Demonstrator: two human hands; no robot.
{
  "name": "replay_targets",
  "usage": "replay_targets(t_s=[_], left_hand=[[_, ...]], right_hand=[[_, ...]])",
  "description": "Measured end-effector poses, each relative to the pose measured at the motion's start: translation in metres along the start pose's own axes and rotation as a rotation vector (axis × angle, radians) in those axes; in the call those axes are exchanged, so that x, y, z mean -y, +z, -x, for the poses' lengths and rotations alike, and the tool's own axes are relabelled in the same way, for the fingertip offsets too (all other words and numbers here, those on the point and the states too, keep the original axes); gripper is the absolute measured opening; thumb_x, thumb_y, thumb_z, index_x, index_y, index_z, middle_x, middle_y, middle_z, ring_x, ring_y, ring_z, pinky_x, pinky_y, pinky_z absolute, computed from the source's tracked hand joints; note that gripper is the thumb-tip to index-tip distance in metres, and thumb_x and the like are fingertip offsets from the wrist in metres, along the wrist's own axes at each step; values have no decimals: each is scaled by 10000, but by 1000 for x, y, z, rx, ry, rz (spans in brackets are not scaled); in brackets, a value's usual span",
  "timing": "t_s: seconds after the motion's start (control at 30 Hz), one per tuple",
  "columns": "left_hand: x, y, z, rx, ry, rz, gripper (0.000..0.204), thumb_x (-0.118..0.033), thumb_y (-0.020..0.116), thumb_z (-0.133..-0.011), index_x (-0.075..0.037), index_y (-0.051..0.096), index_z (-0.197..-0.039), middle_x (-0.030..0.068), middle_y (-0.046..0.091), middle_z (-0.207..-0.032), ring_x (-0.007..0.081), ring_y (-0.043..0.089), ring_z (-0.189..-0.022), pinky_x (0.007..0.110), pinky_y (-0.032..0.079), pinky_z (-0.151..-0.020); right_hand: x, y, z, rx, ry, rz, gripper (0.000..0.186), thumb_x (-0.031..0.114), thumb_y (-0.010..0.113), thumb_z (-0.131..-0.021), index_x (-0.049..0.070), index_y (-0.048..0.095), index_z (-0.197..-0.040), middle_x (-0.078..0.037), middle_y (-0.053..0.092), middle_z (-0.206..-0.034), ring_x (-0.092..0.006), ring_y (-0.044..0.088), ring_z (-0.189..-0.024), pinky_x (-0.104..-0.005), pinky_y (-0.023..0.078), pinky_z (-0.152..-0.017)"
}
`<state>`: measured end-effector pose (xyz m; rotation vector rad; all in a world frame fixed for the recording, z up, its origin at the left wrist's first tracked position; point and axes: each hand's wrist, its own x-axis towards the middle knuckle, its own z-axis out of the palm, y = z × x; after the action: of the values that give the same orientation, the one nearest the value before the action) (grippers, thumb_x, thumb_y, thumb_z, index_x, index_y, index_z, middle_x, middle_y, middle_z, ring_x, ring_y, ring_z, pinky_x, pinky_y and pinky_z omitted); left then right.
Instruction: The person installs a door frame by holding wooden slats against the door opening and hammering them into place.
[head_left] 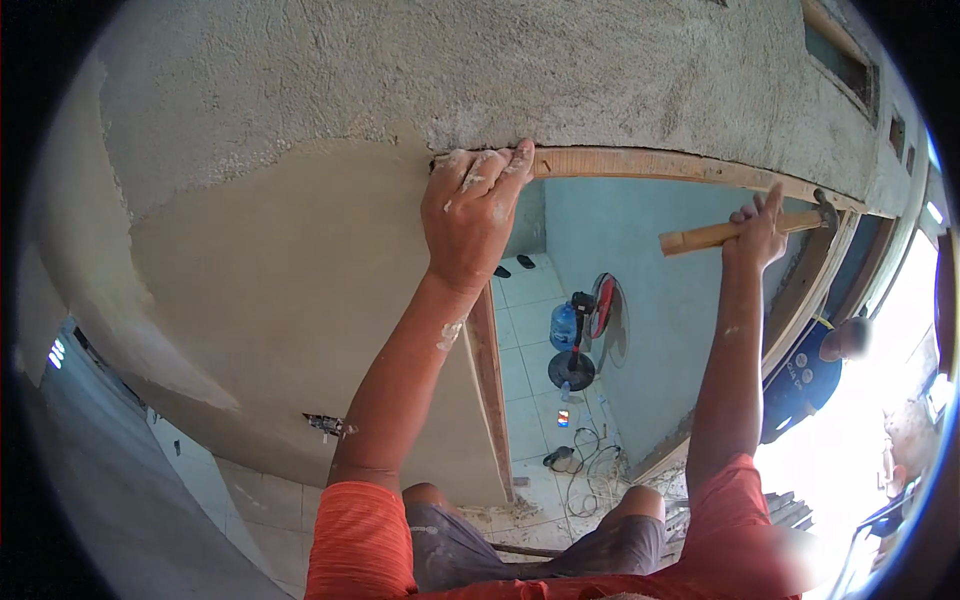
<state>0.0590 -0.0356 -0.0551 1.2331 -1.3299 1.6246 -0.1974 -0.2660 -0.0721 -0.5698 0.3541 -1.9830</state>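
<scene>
Overhead runs the wooden top beam (640, 163) of a door frame, set under rough grey plaster (600, 80). My left hand (470, 215), dusted with pale plaster, grips the beam's left end with its fingers curled at the upper edge. Whether anything small sits under those fingers is hidden. Near the beam's right end, my right hand (758, 235) holds a hammer (697, 238) by its wooden handle, index finger pointing up. The hammer's dark metal head is at the right, close to the frame corner. Smoother plaster (280, 260) covers the wall left of the doorway.
Through the doorway are a blue water jug (564, 327), a fan (571, 370), a lit phone (563, 418) and tangled cables (590, 465) on the tiles. Wires stick out of a wall box (323, 424). A person in a dark blue shirt (803, 372) is at the right.
</scene>
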Motion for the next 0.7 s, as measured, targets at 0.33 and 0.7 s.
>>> replay_targets(t_s=[0.33,0.7], left_hand=[[7,-4,-5,-59,-7,111,301,-135,854,-731,-122,791,-1025,-4,755,-905,159,691,-817,293,532,-729],[11,-1,1,-30,-30,148,256,-110,839,-743,-133,798,-994,-5,766,-949,148,719,-889,304,543,-745]], right_hand=[[-20,-82,181,794,-392,867,326,238,583,-1024,-8,549,-1236,-162,680,-940,-209,668,-654,-351,527,-556],[-33,-24,171,870,-257,853,173,159,610,-992,43,510,-1073,-202,619,-747,-443,636,-652,-460,518,-596]])
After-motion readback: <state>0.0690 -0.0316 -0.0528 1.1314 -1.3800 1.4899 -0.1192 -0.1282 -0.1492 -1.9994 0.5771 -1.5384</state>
